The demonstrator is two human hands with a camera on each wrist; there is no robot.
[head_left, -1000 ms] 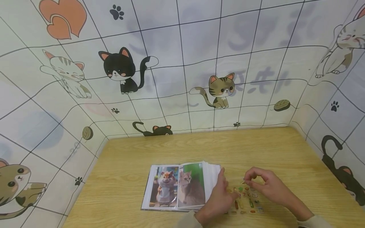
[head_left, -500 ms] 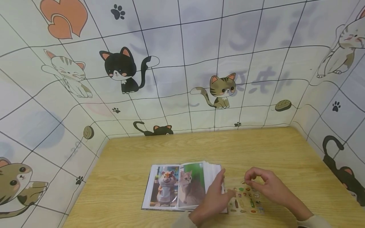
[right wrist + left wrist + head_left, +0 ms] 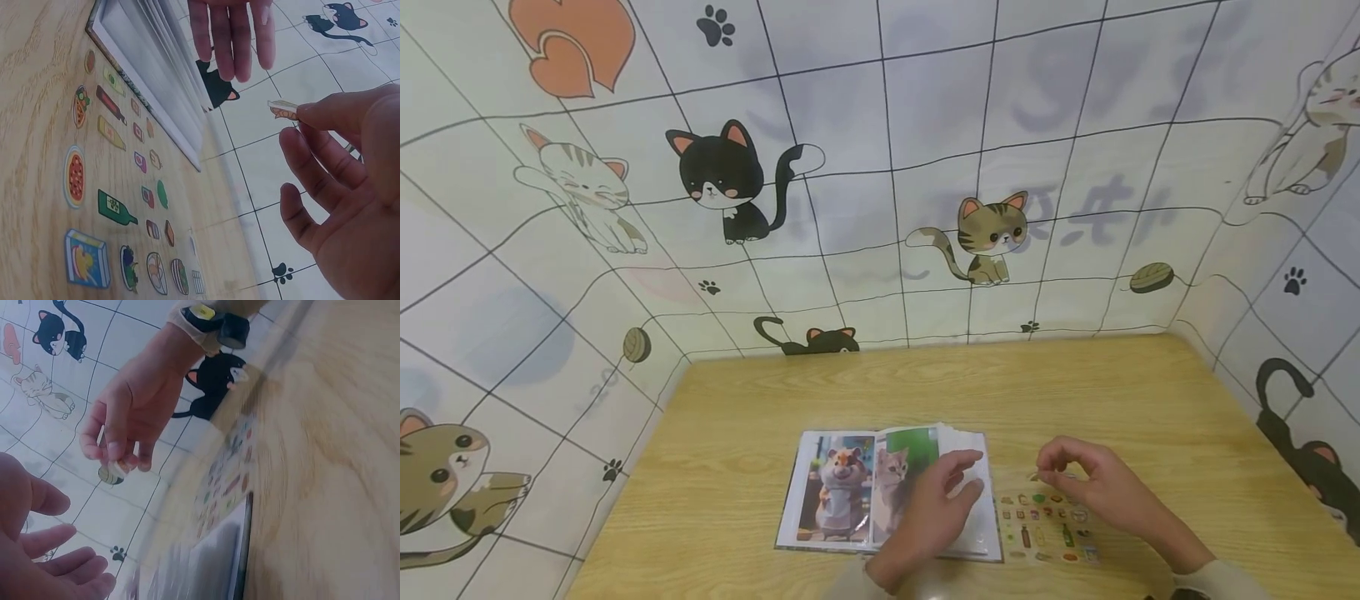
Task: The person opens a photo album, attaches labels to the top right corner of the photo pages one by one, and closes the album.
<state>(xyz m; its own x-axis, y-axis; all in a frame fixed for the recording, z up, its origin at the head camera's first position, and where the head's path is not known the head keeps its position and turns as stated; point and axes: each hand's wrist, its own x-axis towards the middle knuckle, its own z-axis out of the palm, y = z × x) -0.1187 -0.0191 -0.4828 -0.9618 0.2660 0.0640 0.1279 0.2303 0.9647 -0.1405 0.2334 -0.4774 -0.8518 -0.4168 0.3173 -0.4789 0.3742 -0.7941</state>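
Between thumb and fingertips, my right hand [image 3: 1093, 479] pinches a small sticker [image 3: 284, 110], raised over the far part of a clear sticker sheet [image 3: 1048, 533]. Food and bottle pictures cover the sheet, which lies on the table. My left hand [image 3: 936, 500] hovers above the right page of an open photo album [image 3: 786, 525], its fingers loosely extended and holding nothing. It partly hides the cat photo [image 3: 891, 479] there; a hamster photo [image 3: 841, 492] fills the left page. In the right wrist view the sticker sticks out past the thumb tip.
The wooden table [image 3: 737, 400] extends behind and to both sides of the album. Cloth walls with printed cats [image 3: 722, 179] and grid lines enclose it at the back, left and right. The sticker sheet lies just right of the album's edge.
My left hand has lifted off the sticker sheet's left edge and moved left over the album, uncovering more stickers. My right hand keeps its pinch on the sticker, nearly in place.
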